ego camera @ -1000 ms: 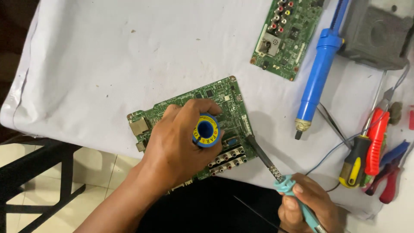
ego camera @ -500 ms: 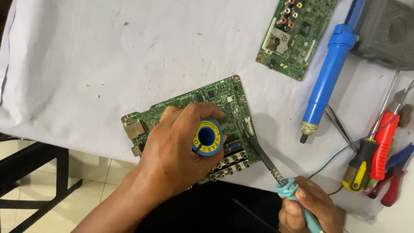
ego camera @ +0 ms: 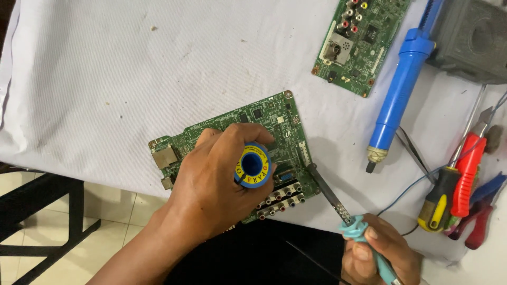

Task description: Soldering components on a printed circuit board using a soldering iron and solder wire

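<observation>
Left hand (ego camera: 211, 187): curled over the near board, fingers clamped round a small spool held end-on to the camera
Solder spool (ego camera: 253, 165): round, blue rim, yellow face with a dark centre hole, smooth plastic; held just above the middle of the near board
Right hand (ego camera: 377, 253): low at the frame's bottom edge, fingers closed tight on the iron's handle in a pen-like grip
Soldering iron (ego camera: 338, 203): slim dark metal shaft, perforated sleeve near the grip, teal plastic handle; slanted up and left, tip touching or just beside the board's right edge, cannot tell which
Near circuit board (ego camera: 269, 119): flat green rectangle, tilted, dense with chips and fine traces; row of round coloured jacks on its near edge, metal connector boxes at its left corner; lying on the cloth near the table's front edge
Second circuit board (ego camera: 364, 39): green, smaller, coloured round jacks, well apart at upper right
Cloth (ego camera: 105, 79): white, woven, creased, lightly spotted
Desoldering pump (ego camera: 398, 92): long blue plastic tube, pale tip, lying diagonally
Screwdriver (ego camera: 439, 198): black and yellow chunky handle, beside red-handled pliers (ego camera: 467, 177)
Grey box (ego camera: 472, 37): dull, blocky, top right corner
</observation>
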